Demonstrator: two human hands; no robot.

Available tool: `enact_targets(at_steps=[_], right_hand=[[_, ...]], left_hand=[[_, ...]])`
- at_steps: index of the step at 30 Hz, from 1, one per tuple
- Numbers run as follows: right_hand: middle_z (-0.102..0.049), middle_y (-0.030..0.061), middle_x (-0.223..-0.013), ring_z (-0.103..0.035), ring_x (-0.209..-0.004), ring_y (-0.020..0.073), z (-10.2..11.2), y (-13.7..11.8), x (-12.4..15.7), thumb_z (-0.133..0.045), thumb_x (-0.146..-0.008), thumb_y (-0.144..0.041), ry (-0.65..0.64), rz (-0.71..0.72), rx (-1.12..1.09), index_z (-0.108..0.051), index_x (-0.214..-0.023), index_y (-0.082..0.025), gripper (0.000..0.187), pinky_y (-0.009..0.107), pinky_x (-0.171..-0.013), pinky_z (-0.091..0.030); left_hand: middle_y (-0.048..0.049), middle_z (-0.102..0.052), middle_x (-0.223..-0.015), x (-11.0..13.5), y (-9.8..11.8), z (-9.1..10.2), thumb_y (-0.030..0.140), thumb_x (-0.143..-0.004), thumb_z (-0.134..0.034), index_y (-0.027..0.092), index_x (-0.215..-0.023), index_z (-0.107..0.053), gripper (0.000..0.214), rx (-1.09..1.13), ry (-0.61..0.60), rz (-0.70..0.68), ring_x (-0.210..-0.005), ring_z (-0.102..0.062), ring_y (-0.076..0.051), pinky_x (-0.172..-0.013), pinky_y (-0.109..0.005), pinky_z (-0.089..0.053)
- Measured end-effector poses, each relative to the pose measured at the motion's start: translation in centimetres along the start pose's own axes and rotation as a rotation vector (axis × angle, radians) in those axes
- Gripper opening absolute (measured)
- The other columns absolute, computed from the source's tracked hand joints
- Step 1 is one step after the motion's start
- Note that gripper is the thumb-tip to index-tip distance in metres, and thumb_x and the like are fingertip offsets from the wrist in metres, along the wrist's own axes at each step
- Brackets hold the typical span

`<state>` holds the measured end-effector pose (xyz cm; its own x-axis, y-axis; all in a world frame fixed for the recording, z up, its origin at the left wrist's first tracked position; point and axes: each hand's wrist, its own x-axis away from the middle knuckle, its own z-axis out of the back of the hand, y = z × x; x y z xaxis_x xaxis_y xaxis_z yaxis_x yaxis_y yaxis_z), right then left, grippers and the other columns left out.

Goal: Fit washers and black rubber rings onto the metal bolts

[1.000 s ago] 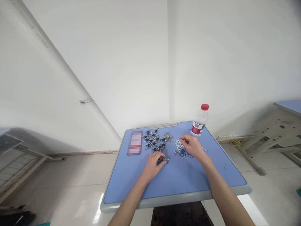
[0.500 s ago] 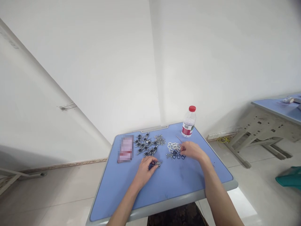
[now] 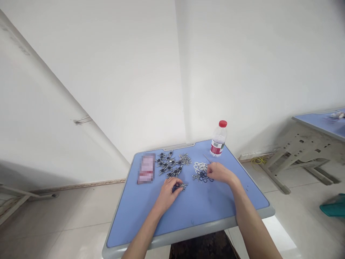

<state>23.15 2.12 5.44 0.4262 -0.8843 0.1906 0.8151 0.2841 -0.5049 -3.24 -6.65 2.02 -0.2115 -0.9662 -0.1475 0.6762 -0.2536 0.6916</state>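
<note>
My left hand (image 3: pixel 169 190) rests near the middle of the blue desk, fingers closed around a small metal part with a black centre (image 3: pixel 183 186). Its thumb and fingertips hide most of that part. To the right, my right hand (image 3: pixel 218 172) has its fingertips pinched down at a pile of black rubber rings (image 3: pixel 205 180) and white flat gaskets (image 3: pixel 198 166); what lies between those fingertips is hidden. Small metal balls (image 3: pixel 196 177) sit left of the rings. Beyond my left hand lie several metal parts with black centres (image 3: pixel 169 167) and a heap of small metal pins or screws (image 3: pixel 185 158).
A plastic bottle with a red cap (image 3: pixel 218 139) stands at the desk's (image 3: pixel 205 212) back right. A thin metal tool (image 3: pixel 207 158) lies in front of it. A phone-like, blurred-out object (image 3: pixel 146 169) is on the left. Another desk (image 3: pixel 318 126) and a teal stool (image 3: pixel 334 207) are at right.
The view has shifted slightly, moving the desk a little to the right in the picture. Both hands keep almost the same places and grips.
</note>
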Motion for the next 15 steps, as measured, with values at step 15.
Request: enact_targets(at_steps=[15], right_hand=[[-0.057, -0.0024, -0.064, -0.05, -0.059, 0.0107, 0.3, -1.4, 0.6, -0.053, -0.082, -0.024, 0.019, 0.253, -0.386, -0.061, -0.077, -0.017, 0.012, 0.02, -0.055, -0.039]], left_hand=[[0.0, -0.064, -0.088, 0.0, 0.3, 0.0, 0.021, -0.084, -0.061, 0.023, -0.093, -0.062, 0.009, 0.011, -0.003, -0.009, -0.089, -0.056, -0.019, -0.085, -0.033, -0.041]])
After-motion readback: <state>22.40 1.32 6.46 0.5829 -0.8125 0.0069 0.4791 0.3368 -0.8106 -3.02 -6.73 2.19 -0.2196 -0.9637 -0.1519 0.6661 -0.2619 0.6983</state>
